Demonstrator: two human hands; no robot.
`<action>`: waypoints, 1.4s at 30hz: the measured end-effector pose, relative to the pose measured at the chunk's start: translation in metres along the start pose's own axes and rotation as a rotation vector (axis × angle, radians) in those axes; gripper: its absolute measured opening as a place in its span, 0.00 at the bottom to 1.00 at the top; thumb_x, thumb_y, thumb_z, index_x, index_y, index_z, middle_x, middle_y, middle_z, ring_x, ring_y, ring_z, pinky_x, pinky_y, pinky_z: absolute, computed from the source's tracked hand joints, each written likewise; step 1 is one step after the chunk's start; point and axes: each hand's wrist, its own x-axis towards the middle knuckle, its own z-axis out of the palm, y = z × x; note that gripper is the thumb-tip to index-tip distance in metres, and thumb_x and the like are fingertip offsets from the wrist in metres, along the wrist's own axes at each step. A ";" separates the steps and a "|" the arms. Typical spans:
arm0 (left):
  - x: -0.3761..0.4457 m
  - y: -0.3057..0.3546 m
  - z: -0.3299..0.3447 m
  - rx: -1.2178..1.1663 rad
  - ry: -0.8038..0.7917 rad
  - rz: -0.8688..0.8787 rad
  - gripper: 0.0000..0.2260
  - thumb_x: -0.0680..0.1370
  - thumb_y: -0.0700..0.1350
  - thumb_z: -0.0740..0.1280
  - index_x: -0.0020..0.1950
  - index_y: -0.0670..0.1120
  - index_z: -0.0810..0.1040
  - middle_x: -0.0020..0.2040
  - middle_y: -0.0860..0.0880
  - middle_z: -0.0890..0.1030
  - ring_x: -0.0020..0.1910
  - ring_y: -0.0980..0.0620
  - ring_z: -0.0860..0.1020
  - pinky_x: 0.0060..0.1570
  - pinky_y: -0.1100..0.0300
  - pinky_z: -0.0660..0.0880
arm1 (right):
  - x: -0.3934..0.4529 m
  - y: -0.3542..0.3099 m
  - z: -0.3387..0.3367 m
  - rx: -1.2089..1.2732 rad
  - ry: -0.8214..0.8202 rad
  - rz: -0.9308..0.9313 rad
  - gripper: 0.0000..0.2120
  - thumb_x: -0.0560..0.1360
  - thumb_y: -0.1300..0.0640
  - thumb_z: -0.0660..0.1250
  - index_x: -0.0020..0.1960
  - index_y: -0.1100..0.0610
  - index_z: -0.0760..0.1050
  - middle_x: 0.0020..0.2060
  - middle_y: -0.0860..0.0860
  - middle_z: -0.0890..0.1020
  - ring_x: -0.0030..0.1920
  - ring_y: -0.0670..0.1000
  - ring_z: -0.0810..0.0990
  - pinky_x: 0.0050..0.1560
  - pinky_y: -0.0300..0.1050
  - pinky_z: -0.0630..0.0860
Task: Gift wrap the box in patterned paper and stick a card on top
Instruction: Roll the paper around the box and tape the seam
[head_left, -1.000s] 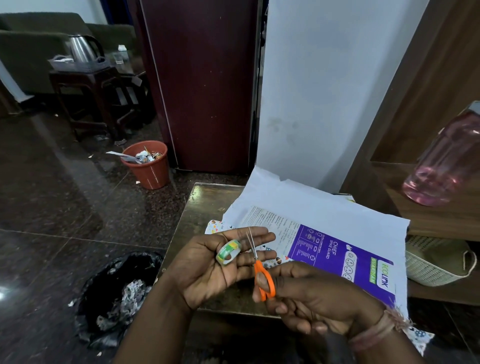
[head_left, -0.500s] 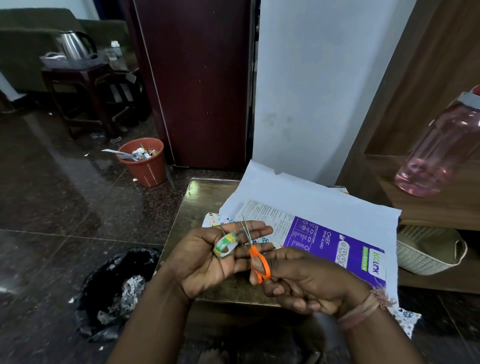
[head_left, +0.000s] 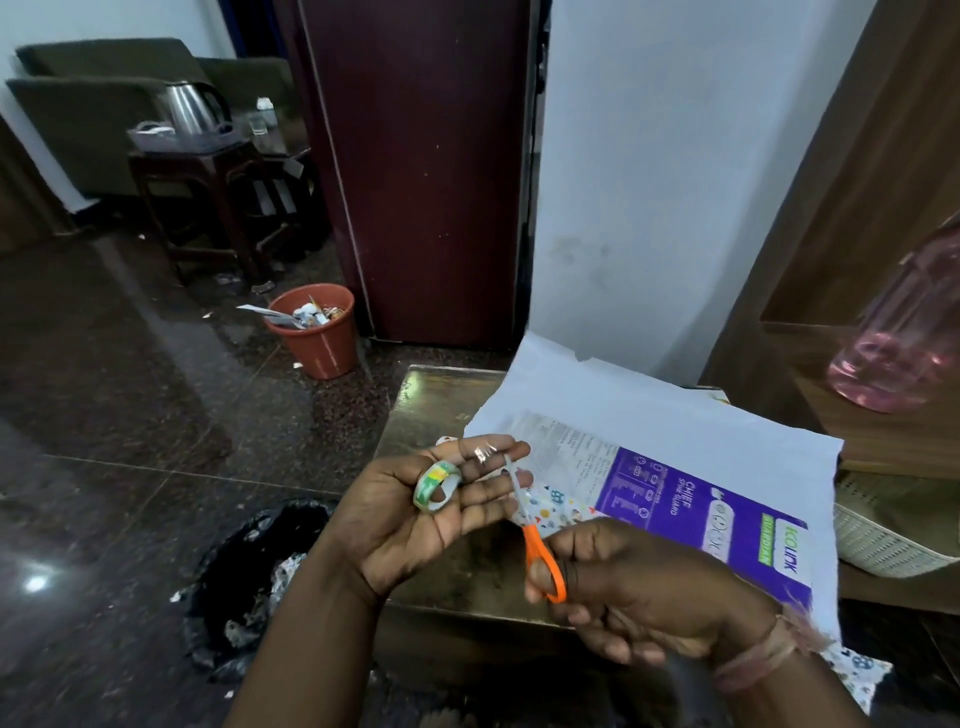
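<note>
My left hand (head_left: 426, 525) lies palm up above the table's left edge, fingers nearly straight, with a small tape roll (head_left: 437, 486) sitting on them and a clear strip of tape (head_left: 485, 452) stuck near the fingertips. My right hand (head_left: 634, 587) grips orange-handled scissors (head_left: 540, 545), their blades pointing up beside my left fingertips. The purple and white box (head_left: 691, 499) lies flat on the wrapping paper (head_left: 649, 415), whose white side faces up; a patterned edge (head_left: 550, 506) shows beneath.
The brown table (head_left: 441, 410) carries the paper. A black rubbish bag (head_left: 260, 577) sits on the floor at the left, an orange bin (head_left: 317, 332) farther back. At the right stand a pink bottle (head_left: 904, 338) on a wooden shelf and a white basket (head_left: 883, 530).
The scissors have drawn back slightly from my left fingers, and a cut strip of tape now sits on my left fingertips. The camera view has shifted a little.
</note>
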 end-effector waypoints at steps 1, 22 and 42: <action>-0.002 0.005 -0.005 -0.026 0.032 0.039 0.26 0.72 0.32 0.53 0.69 0.29 0.72 0.72 0.31 0.72 0.72 0.30 0.72 0.72 0.37 0.65 | 0.004 0.001 0.003 -0.026 0.007 0.007 0.09 0.80 0.53 0.70 0.52 0.59 0.78 0.33 0.53 0.72 0.23 0.46 0.74 0.18 0.35 0.64; -0.016 0.026 -0.027 -0.188 0.257 0.415 0.30 0.71 0.30 0.51 0.73 0.34 0.70 0.69 0.37 0.78 0.71 0.40 0.76 0.77 0.44 0.62 | 0.110 0.029 0.081 -0.579 0.908 -0.086 0.15 0.73 0.48 0.67 0.37 0.59 0.75 0.29 0.54 0.82 0.32 0.55 0.82 0.38 0.52 0.79; -0.003 0.004 -0.006 0.099 0.054 0.210 0.36 0.66 0.30 0.56 0.75 0.39 0.71 0.73 0.39 0.75 0.76 0.44 0.69 0.57 0.52 0.79 | 0.065 -0.019 0.077 0.055 0.713 -0.585 0.06 0.79 0.55 0.69 0.53 0.53 0.84 0.30 0.52 0.80 0.29 0.49 0.76 0.34 0.39 0.75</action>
